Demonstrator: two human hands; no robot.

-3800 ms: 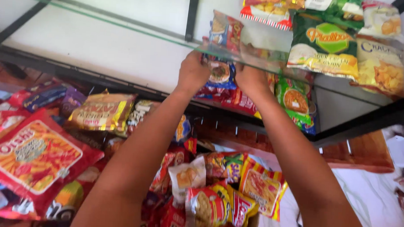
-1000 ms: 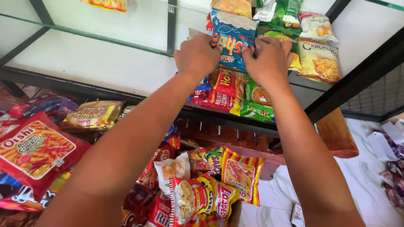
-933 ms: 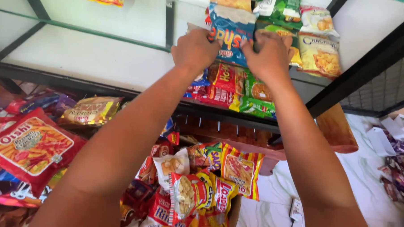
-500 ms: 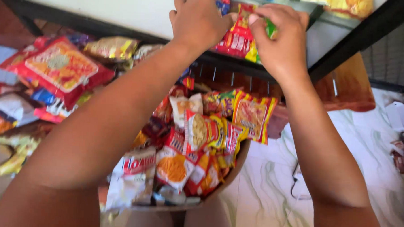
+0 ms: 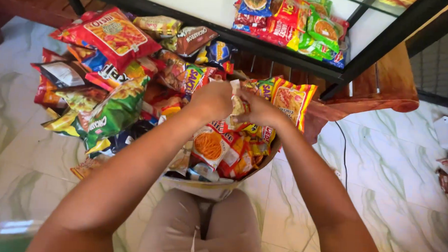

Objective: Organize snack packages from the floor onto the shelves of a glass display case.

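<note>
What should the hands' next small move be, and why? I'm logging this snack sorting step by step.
Probably lift the pale snack packet clear of the round basket. Both the left hand and the right hand meet on it above the heaped packets, and the black-framed shelf just beyond already carries a stack of red and green packets, so it likely goes there.

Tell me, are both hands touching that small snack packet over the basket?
Touching: the head view shows the left hand and right hand pinching the small snack packet between them.

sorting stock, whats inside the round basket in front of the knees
The basket holds packed snack packets, mostly red, orange and yellow. Both hands, left hand and right hand, grip one. Lower layers and the bottom are covered.
</note>
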